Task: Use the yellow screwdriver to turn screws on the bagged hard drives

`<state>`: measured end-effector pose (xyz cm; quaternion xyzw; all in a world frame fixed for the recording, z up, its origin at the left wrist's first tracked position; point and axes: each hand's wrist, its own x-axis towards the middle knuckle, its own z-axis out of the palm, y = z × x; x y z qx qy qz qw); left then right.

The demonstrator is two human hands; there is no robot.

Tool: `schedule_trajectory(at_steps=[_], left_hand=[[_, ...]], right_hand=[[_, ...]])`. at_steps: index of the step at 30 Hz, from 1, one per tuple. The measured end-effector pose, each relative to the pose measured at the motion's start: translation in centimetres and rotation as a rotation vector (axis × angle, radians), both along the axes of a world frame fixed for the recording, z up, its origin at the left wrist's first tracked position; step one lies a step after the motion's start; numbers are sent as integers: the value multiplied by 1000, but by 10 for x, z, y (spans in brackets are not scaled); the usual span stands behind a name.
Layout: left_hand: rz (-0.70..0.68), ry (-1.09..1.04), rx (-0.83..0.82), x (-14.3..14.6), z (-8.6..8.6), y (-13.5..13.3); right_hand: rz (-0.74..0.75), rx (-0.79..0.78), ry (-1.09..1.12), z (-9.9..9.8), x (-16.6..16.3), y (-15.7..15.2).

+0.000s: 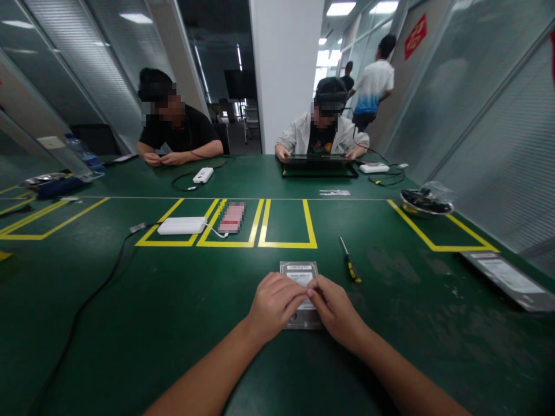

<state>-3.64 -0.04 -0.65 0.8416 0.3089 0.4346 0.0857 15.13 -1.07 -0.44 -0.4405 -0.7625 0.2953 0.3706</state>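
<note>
A silver hard drive [303, 319] with a white label lies flat on the green table in front of me. My left hand [274, 303] and my right hand [336, 306] are both over it, fingertips meeting above the label. The fingers of each are pinched together. Whatever they hold, if anything, is hidden or too small to make out. A screwdriver [350, 263] with a yellow and black handle lies to the right of the drive, apart from my hands.
At right are a larger labelled drive-like unit [507, 280] and a metal bowl [427, 207] of dark parts. Beyond the drive lie a white power bank [182, 225], a cabled phone [233, 217] and yellow tape outlines [288, 245]. Two people [180, 127] sit opposite; one holds a dark panel [319, 164].
</note>
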Motion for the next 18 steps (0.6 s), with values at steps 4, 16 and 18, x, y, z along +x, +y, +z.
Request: schedule_trajectory(at_steps=[4,16,18], left_hand=[[-14,-40,23,-1,-1,0],[-30,-52,48,-3,-5,0],[-21,-7,62,-5,-5,-1]], right_hand=[[7,-55,52,4,0,-2],[17,-99,94,4,-2,-3],[20,-89,83,3,-2,-3]])
